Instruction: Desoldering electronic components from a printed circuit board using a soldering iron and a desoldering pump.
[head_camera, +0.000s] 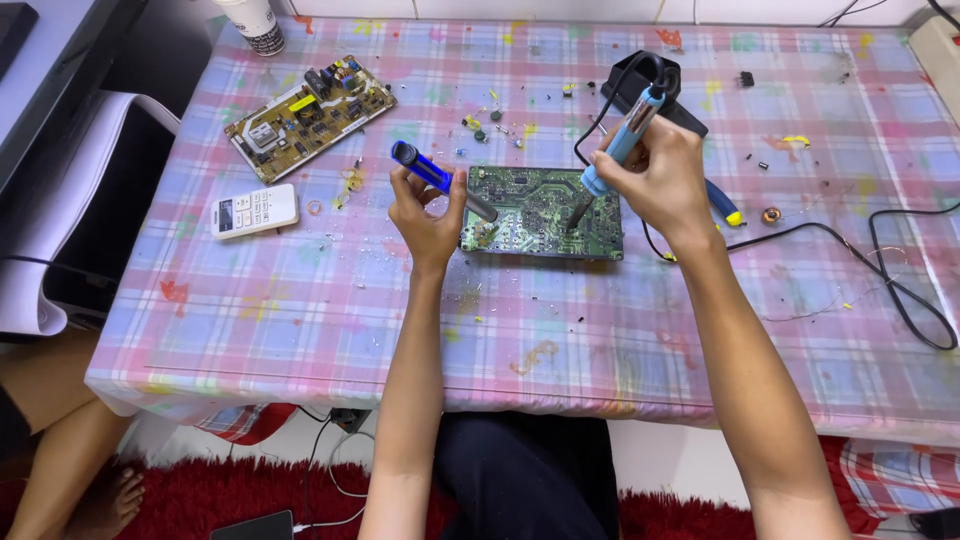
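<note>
A green circuit board (540, 212) lies solder side up in the middle of the table. My right hand (660, 180) grips a blue soldering iron (625, 135), its dark tip resting on the board's right part. My left hand (425, 215) holds a blue desoldering pump (430, 175) tilted, its grey nozzle near the board's left edge. The iron's black cable (600, 110) loops back over the board.
A yellow circuit board (310, 112) lies at the back left, a white remote (255, 210) beside it. A black iron stand (650, 85) sits behind the green board. Black cables (900, 280) run at the right. Small loose parts dot the checked tablecloth (300, 320). Another person's leg (60, 440) is at lower left.
</note>
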